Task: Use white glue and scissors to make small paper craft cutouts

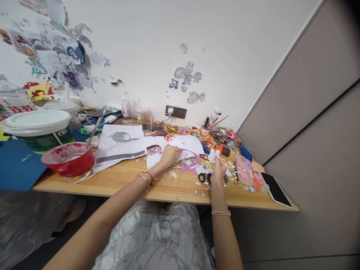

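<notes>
My left hand [169, 155] reaches over the middle of the table, its fingertips closed at the upper edge of a purple paper sheet [194, 167] with cut-out gaps. My right hand [219, 169] pinches a small white paper cutout [213, 156] with rounded lobes, held just above the clutter. Black-handled scissors [201, 177] lie on the wood left of my right hand, their blades partly hidden among scraps. Behind my left hand, a white sheet [191, 143] lies under and around the coloured pieces.
At left stand a red bowl [69, 167] with a spoon and a lidded tub [42, 137]. A printed sheet [121, 140] lies beside them. Toward the right are a pen cup [206, 130], pink and orange paper pieces [244, 175] and a phone [277, 190] near the table's edge.
</notes>
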`<action>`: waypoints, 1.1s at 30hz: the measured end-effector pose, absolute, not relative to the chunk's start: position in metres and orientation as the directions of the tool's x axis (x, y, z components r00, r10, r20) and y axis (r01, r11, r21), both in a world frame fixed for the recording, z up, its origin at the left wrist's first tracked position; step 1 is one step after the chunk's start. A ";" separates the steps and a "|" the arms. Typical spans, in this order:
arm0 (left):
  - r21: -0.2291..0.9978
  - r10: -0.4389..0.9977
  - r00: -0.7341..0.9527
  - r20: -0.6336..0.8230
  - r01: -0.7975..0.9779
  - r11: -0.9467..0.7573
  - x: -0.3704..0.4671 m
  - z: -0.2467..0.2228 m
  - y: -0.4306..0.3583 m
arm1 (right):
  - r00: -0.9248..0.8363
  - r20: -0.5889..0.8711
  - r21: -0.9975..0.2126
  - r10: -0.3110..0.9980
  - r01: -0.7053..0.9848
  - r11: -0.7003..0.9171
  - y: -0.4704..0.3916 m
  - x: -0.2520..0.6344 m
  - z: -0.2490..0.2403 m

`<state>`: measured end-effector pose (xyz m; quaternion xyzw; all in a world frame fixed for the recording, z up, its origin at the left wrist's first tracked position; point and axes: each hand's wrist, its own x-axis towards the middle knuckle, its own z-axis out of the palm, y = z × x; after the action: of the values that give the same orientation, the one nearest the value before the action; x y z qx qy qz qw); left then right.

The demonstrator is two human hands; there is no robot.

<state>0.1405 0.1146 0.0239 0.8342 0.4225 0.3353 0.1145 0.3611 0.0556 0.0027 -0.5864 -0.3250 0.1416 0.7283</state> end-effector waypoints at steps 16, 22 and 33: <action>0.673 0.673 0.462 0.578 0.195 -0.713 0.159 0.067 0.036 | 0.000 0.396 -0.902 0.918 0.189 0.389 0.032 0.333 0.017; 0.740 0.784 0.245 0.570 0.261 -0.620 0.104 0.051 -0.021 | -0.280 0.286 -0.885 0.916 0.289 0.364 0.027 0.317 0.025; 0.647 0.369 -0.537 0.759 0.689 -0.327 -0.089 0.098 -0.045 | -0.001 0.409 -0.827 0.912 0.421 0.372 0.039 0.331 0.016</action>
<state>-0.0886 -0.0449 0.0983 0.4662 0.5678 0.6678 -0.1197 0.3311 0.0392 0.0156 -0.5029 -0.6628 0.2475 0.4964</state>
